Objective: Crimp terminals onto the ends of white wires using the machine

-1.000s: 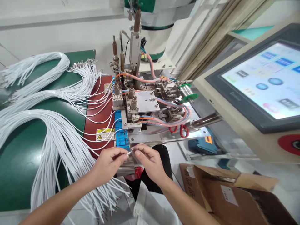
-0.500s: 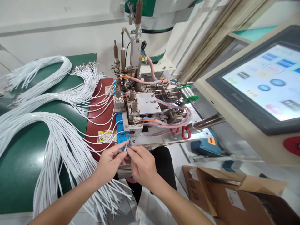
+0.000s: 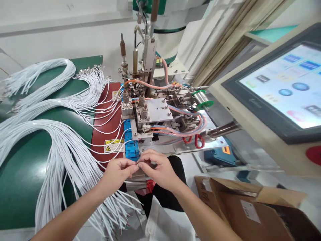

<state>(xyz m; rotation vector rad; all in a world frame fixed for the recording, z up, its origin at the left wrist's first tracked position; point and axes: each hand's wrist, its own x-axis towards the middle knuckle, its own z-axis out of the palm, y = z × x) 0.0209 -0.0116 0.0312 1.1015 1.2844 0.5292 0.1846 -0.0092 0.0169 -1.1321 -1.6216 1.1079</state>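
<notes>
My left hand [image 3: 120, 173] is closed in a pinch at the front end of the row of blue clamps [image 3: 132, 149]. Thumb and finger of my right hand [image 3: 158, 168] meet it there, also pinched. Between the fingertips shows the small pale end of a white cable [image 3: 137, 163]; most of it is covered by the fingers. Several other white cables run from a thick bundle [image 3: 54, 134] on the left across the red-brown plate [image 3: 100, 134] into the blue clamps. Loose cable ends [image 3: 117, 211] hang below my left forearm.
A machine with a metal top plate [image 3: 156, 109], orange and blue hoses and a green wire spool [image 3: 202, 99] stands ahead. To the right are a touch screen [image 3: 286, 83], a red button [image 3: 314, 155] and an open cardboard box [image 3: 235, 204]. A green table [image 3: 22, 180] lies left.
Both hands have shifted slightly down and right, off the front blue clamp. The right fingers have turned to meet the left fingertips. A vertical part at the machine's rear has shifted slightly.
</notes>
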